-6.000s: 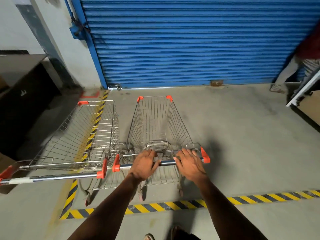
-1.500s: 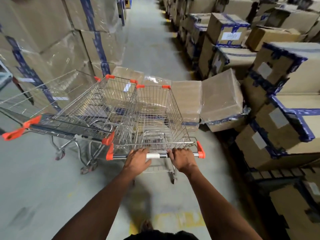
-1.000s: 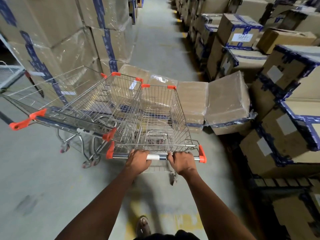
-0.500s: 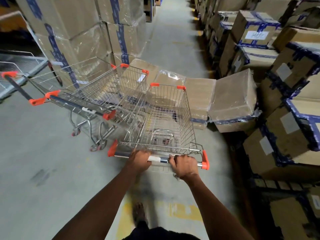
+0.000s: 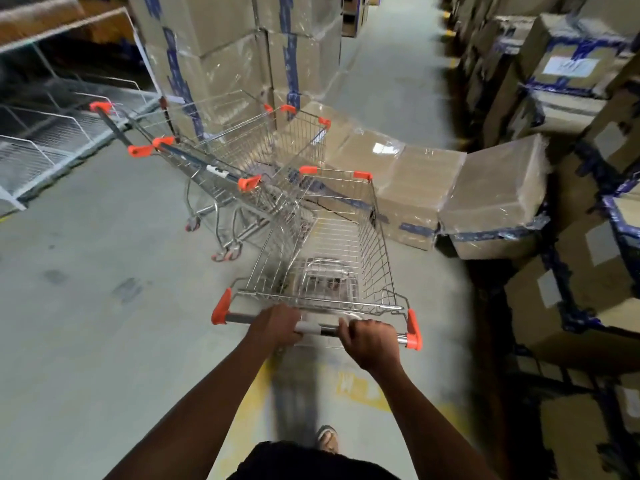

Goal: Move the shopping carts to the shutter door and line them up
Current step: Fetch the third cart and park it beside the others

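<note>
1. Head view, nearest: the left hand (image 5: 277, 326) and the right hand (image 5: 371, 344) are both wrapped closed around the steel push bar with orange end caps (image 5: 317, 328).
2. That bar belongs to the empty silver wire shopping cart (image 5: 332, 251); it should feel light, rigid and free-rolling, best steered from the bar.
3. Left of this cart, and beyond it, stand two more silver wire carts (image 5: 242, 157), their baskets touching it.
4. Beyond the cart's nose lie plastic-wrapped cardboard boxes (image 5: 433, 188). No shutter door shows.
</note>
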Demonstrator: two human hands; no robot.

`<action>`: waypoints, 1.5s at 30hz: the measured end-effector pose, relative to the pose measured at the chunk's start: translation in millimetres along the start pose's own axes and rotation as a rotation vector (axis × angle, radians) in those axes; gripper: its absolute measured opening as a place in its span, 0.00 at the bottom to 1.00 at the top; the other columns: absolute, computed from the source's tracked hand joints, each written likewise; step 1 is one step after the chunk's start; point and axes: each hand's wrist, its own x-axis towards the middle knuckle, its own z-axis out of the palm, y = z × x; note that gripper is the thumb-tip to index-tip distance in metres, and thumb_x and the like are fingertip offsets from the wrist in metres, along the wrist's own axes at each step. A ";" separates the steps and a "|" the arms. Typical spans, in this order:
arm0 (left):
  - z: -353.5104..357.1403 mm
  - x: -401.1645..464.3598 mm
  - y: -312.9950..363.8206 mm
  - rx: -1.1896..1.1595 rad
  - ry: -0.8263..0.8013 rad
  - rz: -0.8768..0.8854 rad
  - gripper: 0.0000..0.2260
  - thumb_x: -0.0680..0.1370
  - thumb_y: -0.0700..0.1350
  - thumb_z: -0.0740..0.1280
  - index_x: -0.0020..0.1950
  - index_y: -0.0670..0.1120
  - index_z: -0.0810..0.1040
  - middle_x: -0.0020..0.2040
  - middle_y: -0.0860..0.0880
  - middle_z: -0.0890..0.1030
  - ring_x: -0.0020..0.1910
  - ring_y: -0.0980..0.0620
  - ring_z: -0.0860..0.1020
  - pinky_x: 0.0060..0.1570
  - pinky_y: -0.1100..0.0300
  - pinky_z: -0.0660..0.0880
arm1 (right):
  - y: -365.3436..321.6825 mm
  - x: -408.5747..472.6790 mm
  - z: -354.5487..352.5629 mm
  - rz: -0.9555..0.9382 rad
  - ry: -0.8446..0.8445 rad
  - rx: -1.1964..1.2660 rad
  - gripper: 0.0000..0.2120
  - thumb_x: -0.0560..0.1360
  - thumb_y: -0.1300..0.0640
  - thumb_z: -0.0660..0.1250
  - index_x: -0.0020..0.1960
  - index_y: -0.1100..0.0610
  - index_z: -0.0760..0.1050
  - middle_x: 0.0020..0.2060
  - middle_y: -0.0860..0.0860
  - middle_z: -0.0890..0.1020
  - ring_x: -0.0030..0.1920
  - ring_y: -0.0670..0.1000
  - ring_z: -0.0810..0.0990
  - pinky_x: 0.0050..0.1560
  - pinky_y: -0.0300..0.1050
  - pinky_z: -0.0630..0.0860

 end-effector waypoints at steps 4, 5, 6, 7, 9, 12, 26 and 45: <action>15.8 -56.0 15.5 -0.018 -0.008 -0.023 0.16 0.74 0.56 0.68 0.56 0.48 0.81 0.55 0.45 0.83 0.55 0.43 0.81 0.51 0.52 0.76 | -2.7 -45.7 2.2 -0.066 -0.095 -0.034 0.29 0.85 0.40 0.51 0.35 0.52 0.78 0.26 0.52 0.76 0.24 0.57 0.75 0.31 0.45 0.56; 19.6 -71.8 20.3 -0.026 -0.008 -0.023 0.16 0.75 0.56 0.68 0.56 0.48 0.81 0.56 0.45 0.82 0.56 0.43 0.81 0.52 0.52 0.76 | -4.2 -57.4 4.0 -0.105 -0.120 -0.052 0.31 0.86 0.40 0.46 0.38 0.51 0.80 0.27 0.51 0.76 0.25 0.57 0.74 0.31 0.46 0.56; 24.3 -87.8 25.2 -0.035 -0.011 -0.026 0.16 0.75 0.56 0.68 0.57 0.47 0.81 0.57 0.45 0.82 0.57 0.44 0.80 0.53 0.52 0.75 | -5.6 -69.3 4.2 -0.131 -0.125 -0.058 0.33 0.86 0.40 0.44 0.39 0.51 0.81 0.27 0.51 0.77 0.26 0.57 0.74 0.32 0.46 0.56; 29.7 -104.2 30.4 -0.045 -0.010 -0.035 0.16 0.76 0.55 0.68 0.57 0.47 0.80 0.57 0.45 0.82 0.57 0.44 0.80 0.54 0.52 0.75 | -7.9 -81.7 -0.2 -0.138 -0.110 -0.031 0.32 0.86 0.40 0.46 0.35 0.52 0.79 0.26 0.51 0.76 0.25 0.57 0.74 0.31 0.45 0.56; 41.5 -137.7 41.0 -0.070 -0.010 -0.064 0.17 0.76 0.55 0.68 0.58 0.46 0.80 0.58 0.45 0.81 0.58 0.43 0.79 0.55 0.52 0.74 | -14.5 -107.8 -14.2 -0.153 -0.052 0.010 0.28 0.82 0.40 0.56 0.29 0.54 0.74 0.22 0.52 0.75 0.22 0.58 0.75 0.29 0.44 0.57; 59.6 -186.5 57.1 -0.105 -0.014 -0.094 0.17 0.77 0.56 0.67 0.59 0.46 0.79 0.58 0.45 0.82 0.59 0.43 0.78 0.56 0.51 0.74 | -21.3 -148.1 -27.4 -0.221 -0.022 0.001 0.26 0.80 0.41 0.61 0.27 0.53 0.72 0.20 0.52 0.74 0.20 0.57 0.74 0.29 0.42 0.55; 135.2 -359.1 151.8 -0.262 0.052 -0.382 0.17 0.74 0.58 0.68 0.54 0.46 0.81 0.51 0.46 0.84 0.51 0.45 0.81 0.48 0.55 0.76 | -13.8 -269.0 -45.1 -0.543 -0.106 0.033 0.26 0.80 0.38 0.59 0.29 0.51 0.74 0.22 0.50 0.75 0.21 0.55 0.74 0.26 0.43 0.64; 172.6 -485.9 297.0 -0.406 0.032 -0.887 0.16 0.74 0.57 0.66 0.52 0.46 0.82 0.44 0.46 0.85 0.43 0.48 0.83 0.41 0.60 0.75 | -22.8 -339.0 -76.0 -1.007 -0.208 0.033 0.29 0.80 0.39 0.55 0.35 0.57 0.82 0.28 0.54 0.82 0.29 0.55 0.81 0.32 0.44 0.62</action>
